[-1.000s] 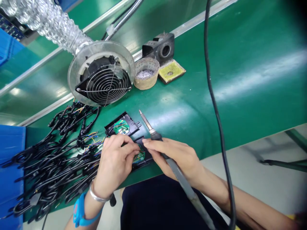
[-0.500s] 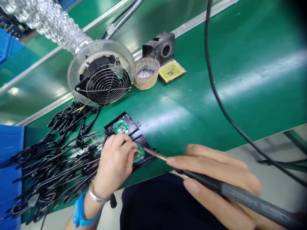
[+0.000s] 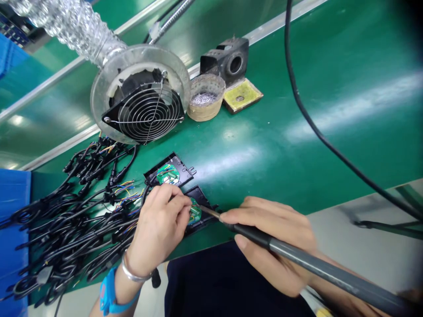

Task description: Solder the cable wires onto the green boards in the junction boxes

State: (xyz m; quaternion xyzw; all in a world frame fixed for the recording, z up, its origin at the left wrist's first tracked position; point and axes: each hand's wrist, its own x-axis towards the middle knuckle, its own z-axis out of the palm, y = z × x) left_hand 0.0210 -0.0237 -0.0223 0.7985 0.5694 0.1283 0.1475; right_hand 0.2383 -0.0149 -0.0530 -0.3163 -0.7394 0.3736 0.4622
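Observation:
My right hand (image 3: 276, 242) grips a soldering iron (image 3: 307, 259) with a dark grey handle. The iron's metal tip points left and reaches the green round circuit board (image 3: 195, 213) in the nearer black plastic case (image 3: 206, 211). At that board's left side, my left hand (image 3: 163, 215) is closed in a pinch; its fingers hide what lies between them. Thin coloured wires show on the board. Just beyond sits a second black case (image 3: 185, 171) holding another green circuit board (image 3: 168, 174) with wires.
Many black cables (image 3: 82, 233) with bared coloured ends cover the bench's left side. A fume extractor fan (image 3: 150, 116) hangs above them. Farther back stand a tub of metallic bits (image 3: 206, 110), a yellow sponge (image 3: 243, 94) and an iron holder (image 3: 228, 61). A black cord (image 3: 313, 127) crosses the right.
My right hand has moved left and slightly up with the soldering iron, bringing its tip to the nearer board. My left hand stays almost in place. The view has shifted slightly.

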